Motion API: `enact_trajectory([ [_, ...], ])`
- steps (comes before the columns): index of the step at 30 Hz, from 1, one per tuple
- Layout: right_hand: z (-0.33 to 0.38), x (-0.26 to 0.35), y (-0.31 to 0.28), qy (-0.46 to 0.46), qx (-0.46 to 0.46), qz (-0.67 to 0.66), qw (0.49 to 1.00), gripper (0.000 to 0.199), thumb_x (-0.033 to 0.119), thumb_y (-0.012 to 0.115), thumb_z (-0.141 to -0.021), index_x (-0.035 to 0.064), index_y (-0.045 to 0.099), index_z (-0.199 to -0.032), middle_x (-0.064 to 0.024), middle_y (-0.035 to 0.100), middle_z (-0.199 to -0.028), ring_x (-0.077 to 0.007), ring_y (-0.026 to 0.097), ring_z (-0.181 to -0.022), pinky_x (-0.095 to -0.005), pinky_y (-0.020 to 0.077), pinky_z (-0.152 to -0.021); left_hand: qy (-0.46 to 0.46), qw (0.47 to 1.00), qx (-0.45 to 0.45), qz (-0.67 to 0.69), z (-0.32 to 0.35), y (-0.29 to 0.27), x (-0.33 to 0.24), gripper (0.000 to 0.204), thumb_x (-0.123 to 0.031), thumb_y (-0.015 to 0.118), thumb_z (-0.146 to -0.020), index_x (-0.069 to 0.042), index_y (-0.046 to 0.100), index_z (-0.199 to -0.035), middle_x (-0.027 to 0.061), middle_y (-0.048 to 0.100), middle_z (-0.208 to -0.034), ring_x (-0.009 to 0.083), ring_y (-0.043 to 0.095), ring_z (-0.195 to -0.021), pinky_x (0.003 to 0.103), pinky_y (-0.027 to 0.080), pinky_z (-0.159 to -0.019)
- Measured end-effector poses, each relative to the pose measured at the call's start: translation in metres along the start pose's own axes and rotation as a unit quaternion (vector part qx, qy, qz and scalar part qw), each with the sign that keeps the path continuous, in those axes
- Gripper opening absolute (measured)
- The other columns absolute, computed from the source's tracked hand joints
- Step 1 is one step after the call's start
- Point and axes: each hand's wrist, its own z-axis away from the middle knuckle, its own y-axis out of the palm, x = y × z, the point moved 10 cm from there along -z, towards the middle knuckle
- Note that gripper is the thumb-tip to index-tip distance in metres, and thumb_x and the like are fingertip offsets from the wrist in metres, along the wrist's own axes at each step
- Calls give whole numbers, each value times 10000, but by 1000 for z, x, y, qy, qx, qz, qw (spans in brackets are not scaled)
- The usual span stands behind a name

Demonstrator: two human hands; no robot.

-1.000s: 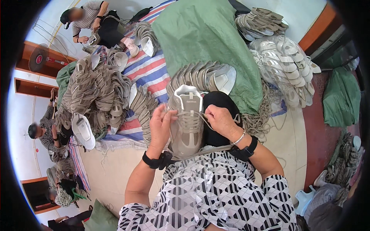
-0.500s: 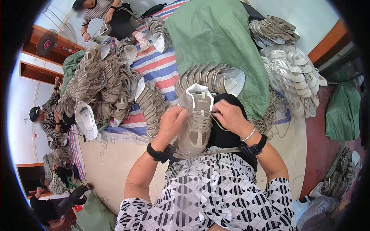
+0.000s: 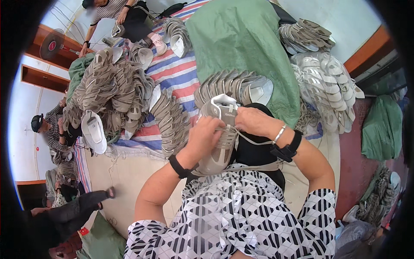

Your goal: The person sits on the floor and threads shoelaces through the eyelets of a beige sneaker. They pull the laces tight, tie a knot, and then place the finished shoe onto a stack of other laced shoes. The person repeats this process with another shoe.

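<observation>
A beige and grey shoe upper with a white lining lies upright on my lap, its toe toward me. My left hand is closed at the left side of its lace rows, pinching the shoelace near the tongue. Across the tongue, my right hand grips the beige shoelace between thumb and fingers, and a length of it hangs in a loop below that hand. The fingertips of both hands are close together over the upper eyelets. Further laces lie across my lap.
Rows of nested shoe uppers lie just ahead, beside a large heap at left. A green sheet covers the far middle. Bagged white uppers stand at right. Other people sit at left; one person's dark-trousered leg extends at lower left.
My hands have come closer together over the tongue, the left moving right and the right drawing inward. A lace loop now hangs under my right hand. At lower left a person's leg has moved.
</observation>
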Motion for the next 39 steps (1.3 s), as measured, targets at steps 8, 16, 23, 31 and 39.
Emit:
enact_trajectory([
  [8,-6,-4,-10,57,-157,-43,985,162,132,591,-775,-13,662,-764,-210,626,-894,-337,638,-766,-413,521,-684,17,993,-28,-113,-1,0,-10,161,-128,662,-774,-92,566,-898,85,528,-867,286,557,-861,401,482,-673],
  [16,25,-35,-35,111,-240,-370,890,168,179,593,-862,18,606,-814,-84,617,-690,-217,614,-654,-349,494,-623,-40,989,31,-137,-17,3,1,155,-213,634,-844,-100,545,-900,92,574,-886,306,612,-769,414,492,-611],
  [23,43,4,-7,79,-275,-221,932,129,188,606,-822,62,627,-814,-125,645,-782,-331,630,-745,-425,486,-632,-76,994,41,-66,-22,8,11,123,-189,594,-872,-106,550,-951,102,603,-869,308,637,-760,419,485,-595],
  [31,63,48,-12,-39,-351,13,936,163,122,568,-776,87,613,-928,-4,506,-651,-176,565,-610,-336,390,-660,45,994,65,-75,-30,5,-9,180,-102,642,-780,-147,620,-953,62,570,-840,267,619,-747,384,498,-601],
  [39,67,1,-34,52,-395,-201,895,75,154,624,-833,111,676,-865,-70,678,-809,-245,646,-706,-371,457,-699,165,979,102,-56,-32,18,-25,287,-104,700,-701,-169,677,-980,33,528,-760,233,595,-695,359,487,-555],
])
